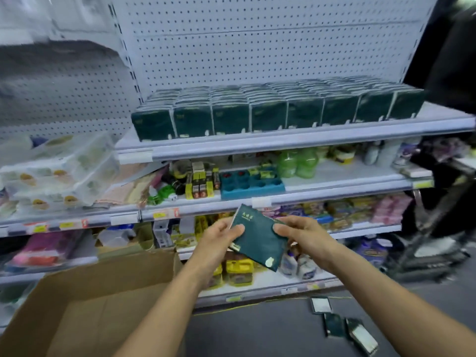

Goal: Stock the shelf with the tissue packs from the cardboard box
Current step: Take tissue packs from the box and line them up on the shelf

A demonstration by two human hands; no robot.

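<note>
Setting: shop aisle, white pegboard (257, 42) backing a run of shelves, dark floor (257, 331) below.
Shelf (283, 143): top one in view, white, carrying a long row of dark green tissue packs (270, 109) standing upright, several deep, front faces lined along the edge.
Lower shelves: mixed goods; a blue tray (252, 182), green bottles (298, 163), and clear-wrapped rolls (59, 173) on the left bay.
Box (85, 305): brown cardboard, open, lower left, flaps spread; its inside looks bare where visible.
Left hand (219, 240): fingers curled round the left edge of the held pack, thumb on its front face.
Right hand (301, 234): fingers curled round the right edge of the same pack, thumb on the front.
Held pack (257, 240): dark green, flat, tilted with one corner down, gripped between both hands in front of the lower shelves, below the stocked shelf and right of the box.
Loose packs (342, 323): three lying on the floor at lower right, close together, well apart from the box.
Right edge: dark, blurred shapes; cannot tell what they are.
</note>
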